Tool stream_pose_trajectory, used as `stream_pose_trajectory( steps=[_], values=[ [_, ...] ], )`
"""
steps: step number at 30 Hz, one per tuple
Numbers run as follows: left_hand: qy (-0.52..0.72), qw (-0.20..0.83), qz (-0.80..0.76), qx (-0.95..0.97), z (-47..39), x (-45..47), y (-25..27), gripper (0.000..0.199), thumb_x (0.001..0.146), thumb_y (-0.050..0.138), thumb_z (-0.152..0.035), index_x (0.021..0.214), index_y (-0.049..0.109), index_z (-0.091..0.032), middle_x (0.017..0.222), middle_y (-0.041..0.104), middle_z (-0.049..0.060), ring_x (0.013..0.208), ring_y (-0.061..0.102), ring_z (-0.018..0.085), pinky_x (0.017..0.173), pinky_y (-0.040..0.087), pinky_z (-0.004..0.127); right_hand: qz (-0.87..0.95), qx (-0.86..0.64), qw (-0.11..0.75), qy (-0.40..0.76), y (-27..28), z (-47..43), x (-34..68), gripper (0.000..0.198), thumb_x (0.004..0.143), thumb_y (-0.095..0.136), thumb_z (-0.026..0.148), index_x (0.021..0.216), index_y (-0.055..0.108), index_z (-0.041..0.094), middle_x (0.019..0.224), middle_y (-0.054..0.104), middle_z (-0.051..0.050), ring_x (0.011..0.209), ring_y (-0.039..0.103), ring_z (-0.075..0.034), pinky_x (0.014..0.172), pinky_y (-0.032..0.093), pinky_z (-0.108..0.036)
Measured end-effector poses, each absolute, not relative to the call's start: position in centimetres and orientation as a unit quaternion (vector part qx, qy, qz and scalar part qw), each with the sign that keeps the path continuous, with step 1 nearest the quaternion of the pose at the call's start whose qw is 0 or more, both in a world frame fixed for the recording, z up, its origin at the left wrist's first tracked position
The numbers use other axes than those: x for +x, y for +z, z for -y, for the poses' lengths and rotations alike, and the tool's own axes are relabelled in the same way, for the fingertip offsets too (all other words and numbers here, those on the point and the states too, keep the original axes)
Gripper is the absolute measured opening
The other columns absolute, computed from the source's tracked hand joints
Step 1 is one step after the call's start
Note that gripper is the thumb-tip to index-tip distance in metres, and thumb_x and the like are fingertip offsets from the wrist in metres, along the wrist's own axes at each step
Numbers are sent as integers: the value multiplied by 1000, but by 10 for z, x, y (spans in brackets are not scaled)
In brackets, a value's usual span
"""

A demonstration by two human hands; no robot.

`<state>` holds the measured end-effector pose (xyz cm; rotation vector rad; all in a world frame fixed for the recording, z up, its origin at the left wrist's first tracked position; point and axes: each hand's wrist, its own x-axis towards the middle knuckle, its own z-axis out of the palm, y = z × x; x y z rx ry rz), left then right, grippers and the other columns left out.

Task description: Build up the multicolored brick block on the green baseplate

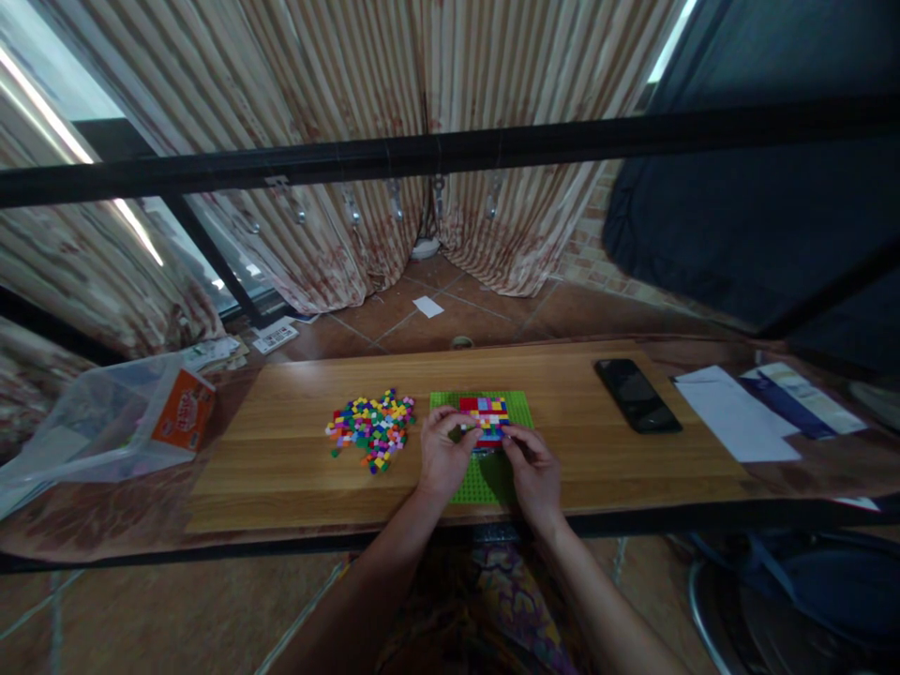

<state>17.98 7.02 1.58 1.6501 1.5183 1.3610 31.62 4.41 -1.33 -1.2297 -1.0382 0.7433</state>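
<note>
A block of small coloured toy bricks [493, 405], in red, yellow, purple, blue and white rows, sits over the green studded baseplate [520, 403]. At its left side is my left hand [444, 455], thumb and forefinger pinched together over the bricks; whatever they hold is too small to make out. My right hand [538, 472] is at the block's right edge, its thumb and curled forefinger closed against the end bricks. The lower part of the baseplate shows between my wrists. Left of my hands, a heap of loose mixed-colour bricks [376, 424] lies on the wooden board [281, 487].
A black phone [637, 396] lies on the board's right side, with papers [735, 412] beyond it. On the left stands a clear plastic box [105, 412] with an orange label. A dark metal bar [316, 161] crosses in front of the curtains [366, 75].
</note>
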Motion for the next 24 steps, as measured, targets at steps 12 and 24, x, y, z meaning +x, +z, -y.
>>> stream_pose_trajectory(
  steps=[12,24],
  values=[
    [468,309,-620,549,-79,186,11,26,63,72,-13,87,63,-20,88,65,0,82,61,15,80,49,31,465,-548,619,316,-18,-44,319,17,80,63,33,89,72,22,95,67,-5,94,61,-20,90,46,-40],
    [477,268,-613,570,-65,180,12,33,68,76,-25,98,62,-20,96,66,2,91,61,18,84,49,33,507,-545,606,279,-28,-43,324,25,82,61,39,94,71,20,98,68,-7,94,61,-21,88,46,-42]
  ],
)
